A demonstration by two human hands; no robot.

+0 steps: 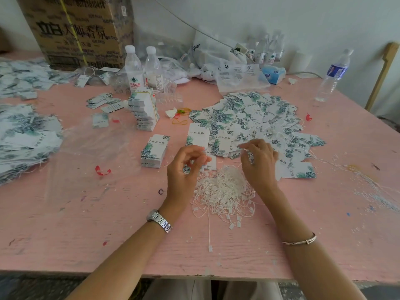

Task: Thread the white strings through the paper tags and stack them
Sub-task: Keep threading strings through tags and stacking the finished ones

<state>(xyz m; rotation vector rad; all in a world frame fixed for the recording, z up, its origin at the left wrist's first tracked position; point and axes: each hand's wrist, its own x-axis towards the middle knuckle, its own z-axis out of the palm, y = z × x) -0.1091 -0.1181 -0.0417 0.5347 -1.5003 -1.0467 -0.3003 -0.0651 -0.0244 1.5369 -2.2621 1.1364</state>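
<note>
Nearest you on the pink bench (108,224), the white strings (225,189) lie tangled between your wrists. Just beyond, your left hand (186,169) curls, fingertips pinching a paper tag (209,165). Your right hand (259,163) curls too, though I cannot tell what it grips. Farther off sit a neat stack (154,151) on the left and loose tags (249,118) on the right.
</note>
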